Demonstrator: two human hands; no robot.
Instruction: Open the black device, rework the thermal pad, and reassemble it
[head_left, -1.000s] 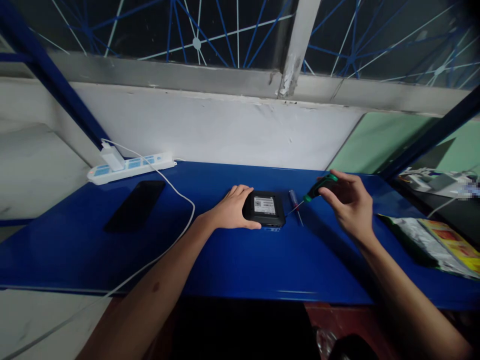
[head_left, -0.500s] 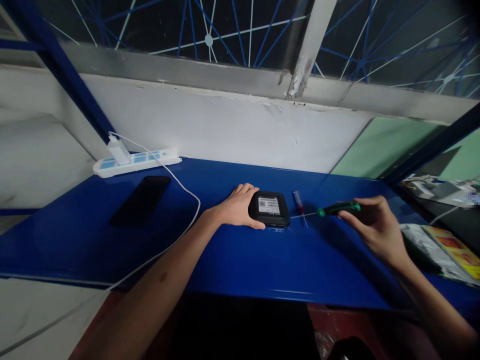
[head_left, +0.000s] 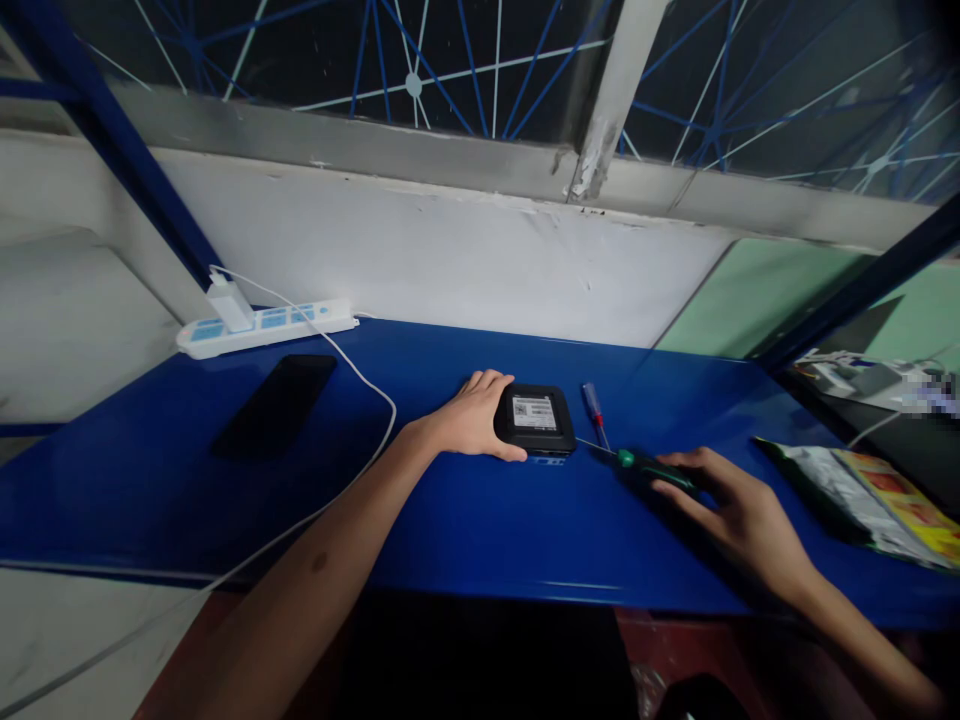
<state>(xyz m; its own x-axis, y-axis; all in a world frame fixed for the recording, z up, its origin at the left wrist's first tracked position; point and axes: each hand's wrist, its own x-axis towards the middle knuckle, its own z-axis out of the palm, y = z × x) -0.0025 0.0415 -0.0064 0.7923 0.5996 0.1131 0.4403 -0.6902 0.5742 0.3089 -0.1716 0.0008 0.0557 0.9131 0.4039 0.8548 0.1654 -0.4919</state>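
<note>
Blue table (head_left: 480, 540), foil packet (head_left: 851, 490), black box (head_left: 535, 420) in left grip (head_left: 471, 418).

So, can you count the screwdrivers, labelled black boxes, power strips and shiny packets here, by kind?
Screwdrivers: 2 (green-handled one, in the right hand; clear-handled one, lying on the table)
Black box: 1
Power strip: 1
Shiny packet: 1
Total: 5

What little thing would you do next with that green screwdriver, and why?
I'd probably draw the green screwdriver slightly back toward the right hand. Its shaft points at the black box, which the left hand grips by one side, and in this view it runs very close to the tip of the clear-handled screwdriver, so the two might knock.
</note>
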